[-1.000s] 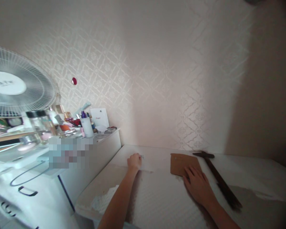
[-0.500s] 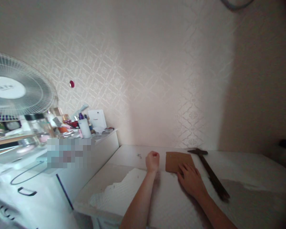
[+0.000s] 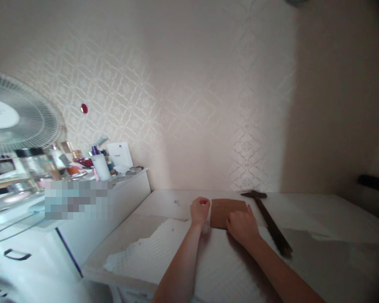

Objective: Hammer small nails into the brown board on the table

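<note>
A brown rectangular board lies flat on the white table near the wall. My right hand rests on the board's near right corner with its fingers curled. My left hand is closed in a loose fist just left of the board, pinching something too small to make out. A dark hammer lies to the right of the board, head toward the wall.
A white cabinet to the left carries bottles, a white cup and a small white box. A fan stands at far left. Torn white paper covers the table's near left. A dark chair edge shows at right.
My left hand has moved right from a spot near the table's back left to beside the board. My right hand has curled its fingers on the board.
</note>
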`<state>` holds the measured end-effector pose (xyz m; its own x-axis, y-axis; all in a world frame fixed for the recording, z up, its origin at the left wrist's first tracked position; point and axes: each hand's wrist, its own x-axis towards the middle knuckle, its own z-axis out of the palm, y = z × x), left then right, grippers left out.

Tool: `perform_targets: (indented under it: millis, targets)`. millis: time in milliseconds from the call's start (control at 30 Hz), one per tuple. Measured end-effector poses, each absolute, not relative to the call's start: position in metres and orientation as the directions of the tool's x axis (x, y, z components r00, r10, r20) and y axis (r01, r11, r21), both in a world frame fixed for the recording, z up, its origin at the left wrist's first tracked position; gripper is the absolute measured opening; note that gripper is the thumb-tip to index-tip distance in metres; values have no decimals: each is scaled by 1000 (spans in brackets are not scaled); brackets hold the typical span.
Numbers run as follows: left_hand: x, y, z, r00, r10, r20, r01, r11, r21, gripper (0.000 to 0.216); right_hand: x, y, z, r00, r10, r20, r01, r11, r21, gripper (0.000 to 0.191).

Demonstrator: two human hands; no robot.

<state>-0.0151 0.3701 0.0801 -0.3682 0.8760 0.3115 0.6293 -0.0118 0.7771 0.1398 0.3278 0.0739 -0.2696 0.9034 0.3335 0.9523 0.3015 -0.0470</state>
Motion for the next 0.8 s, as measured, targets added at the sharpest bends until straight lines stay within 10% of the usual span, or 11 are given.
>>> perform_targets:
  millis: [800]
  targets:
    - [-13,370,71,-107,949,296,872,-53,486,20,153,314,87,-417,876,241,872,460,-165,34]
